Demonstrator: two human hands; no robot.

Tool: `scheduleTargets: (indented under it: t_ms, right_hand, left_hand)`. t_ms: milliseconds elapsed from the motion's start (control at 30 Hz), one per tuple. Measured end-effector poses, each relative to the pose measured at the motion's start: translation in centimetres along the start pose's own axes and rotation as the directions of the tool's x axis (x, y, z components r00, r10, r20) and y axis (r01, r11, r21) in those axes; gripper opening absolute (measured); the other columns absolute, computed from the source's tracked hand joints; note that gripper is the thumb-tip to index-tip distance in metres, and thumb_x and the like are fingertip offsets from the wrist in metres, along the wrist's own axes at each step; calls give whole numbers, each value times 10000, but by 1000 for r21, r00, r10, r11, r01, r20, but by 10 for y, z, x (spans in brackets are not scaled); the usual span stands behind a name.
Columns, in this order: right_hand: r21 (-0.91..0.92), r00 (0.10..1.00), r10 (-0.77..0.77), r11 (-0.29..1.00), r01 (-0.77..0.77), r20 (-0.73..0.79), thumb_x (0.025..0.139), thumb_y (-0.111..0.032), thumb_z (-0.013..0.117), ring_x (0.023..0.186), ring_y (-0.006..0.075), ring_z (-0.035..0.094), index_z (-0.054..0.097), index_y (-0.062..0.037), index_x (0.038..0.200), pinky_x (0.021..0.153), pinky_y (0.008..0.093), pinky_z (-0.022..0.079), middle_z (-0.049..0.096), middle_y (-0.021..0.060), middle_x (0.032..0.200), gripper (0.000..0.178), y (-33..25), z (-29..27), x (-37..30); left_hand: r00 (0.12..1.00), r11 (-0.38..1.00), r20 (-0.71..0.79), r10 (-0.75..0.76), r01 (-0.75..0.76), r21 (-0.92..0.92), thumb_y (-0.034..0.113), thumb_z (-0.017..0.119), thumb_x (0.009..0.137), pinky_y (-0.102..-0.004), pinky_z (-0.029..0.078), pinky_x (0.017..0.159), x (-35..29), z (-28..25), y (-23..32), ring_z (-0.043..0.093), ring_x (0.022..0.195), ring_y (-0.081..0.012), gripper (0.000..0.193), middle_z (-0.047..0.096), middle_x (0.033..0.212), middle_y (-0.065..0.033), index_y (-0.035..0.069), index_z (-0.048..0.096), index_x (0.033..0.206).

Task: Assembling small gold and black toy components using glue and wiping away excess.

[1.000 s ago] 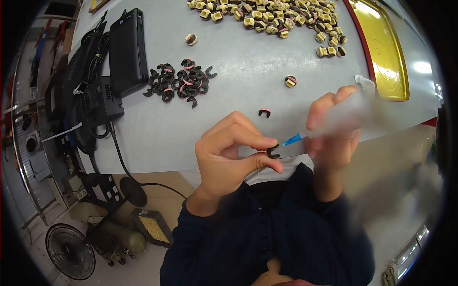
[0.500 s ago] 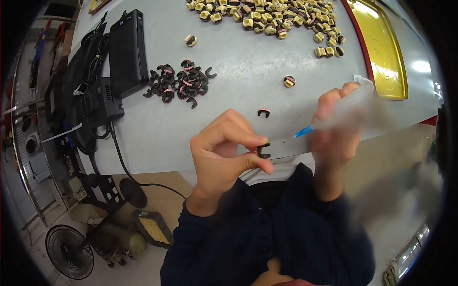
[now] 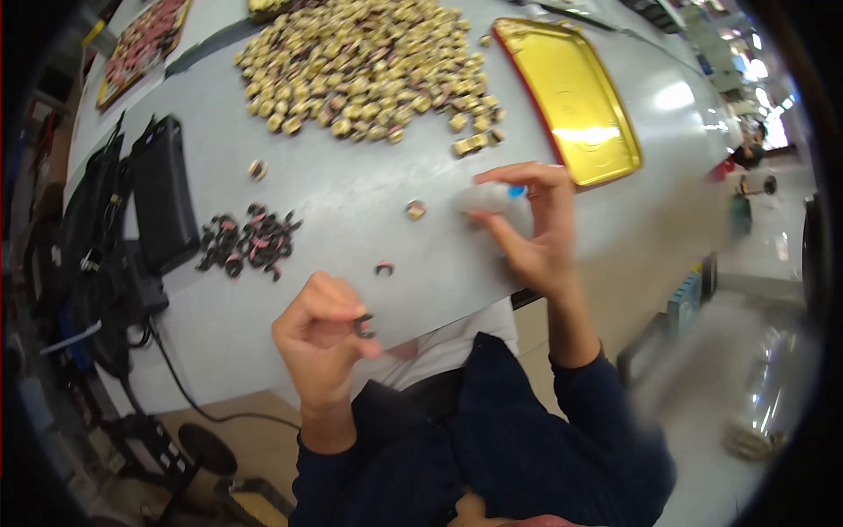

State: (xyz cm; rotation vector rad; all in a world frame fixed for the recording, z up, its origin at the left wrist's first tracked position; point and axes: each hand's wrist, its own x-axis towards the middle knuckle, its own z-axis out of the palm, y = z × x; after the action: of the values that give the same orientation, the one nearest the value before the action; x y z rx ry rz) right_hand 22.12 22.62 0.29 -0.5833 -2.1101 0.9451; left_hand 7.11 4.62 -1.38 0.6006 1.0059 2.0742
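A small black C-shaped piece (image 3: 364, 326) is pinched between the thumb and fingertips of my left hand (image 3: 318, 334), just above the table's near edge. My right hand (image 3: 546, 230) is farther out over the table, its thumb and fingers curved around a whitish translucent squeeze bottle (image 3: 493, 200) with a blue needle tip. Motion blurs the bottle, and fingers cover part of it. Between the hands, another C-shaped piece with a pink edge (image 3: 384, 267) lies on the grey tabletop. Beyond it sits a single cream-and-black piece (image 3: 415, 209).
A pile of black and pink C-shaped pieces (image 3: 250, 241) lies at left, beside a black box-shaped device (image 3: 164, 193) with cables. Many cream-coloured pieces (image 3: 360, 66) cover the far table. A gold tray (image 3: 575, 97) with a red side lies at far right.
The view has swung, showing more of the far table and the right side. My right hand has carried the bottle away from the left hand's piece and turned it; the left still pinches its piece.
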Motion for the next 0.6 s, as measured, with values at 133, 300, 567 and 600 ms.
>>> scheduleTargets:
  t_ms: [133, 300, 567, 600]
  right_hand:
    - [-36, 996, 64, 997, -61, 63, 701, 34, 722, 952, 190, 580, 511, -21, 1045, 845, 296, 451, 600, 113, 1034, 407, -1, -2, -2]
    - [64, 998, -56, 996, 59, -36, 778, 10, 652, 898, 186, 581, 511, -4, 1035, 817, 292, 457, 619, 126, 985, 293, 4, -25, 8]
    - [-598, 987, -159, 788, 148, 35, 812, -96, 642, 841, 220, 579, 561, -22, 974, 740, 314, 489, 577, 101, 916, 196, 105, -104, 121]
    - [-588, 989, -137, 797, 140, 51, 812, -98, 641, 843, 221, 578, 563, -24, 978, 739, 314, 488, 568, 99, 916, 198, 114, -103, 130]
  left_hand:
    - [999, 999, 23, 39, -40, 21, 180, 832, 635, -243, 354, 580, -1, 4, 3, 445, 658, -125, 353, 492, 750, -31, 30, 560, 803]
    - [999, 998, 0, 33, -33, 61, 173, 818, 651, -235, 326, 572, -3, 0, 4, 430, 646, -124, 337, 434, 729, -20, 37, 548, 799]
    - [998, 994, 2, 58, -58, 95, 115, 803, 663, -235, 353, 622, 0, 4, 2, 443, 683, -126, 307, 487, 770, -37, 8, 562, 820]
    - [999, 995, 16, 52, -53, 84, 112, 805, 661, -235, 358, 634, -1, -1, 0, 449, 698, -126, 308, 499, 779, -39, 3, 569, 825]
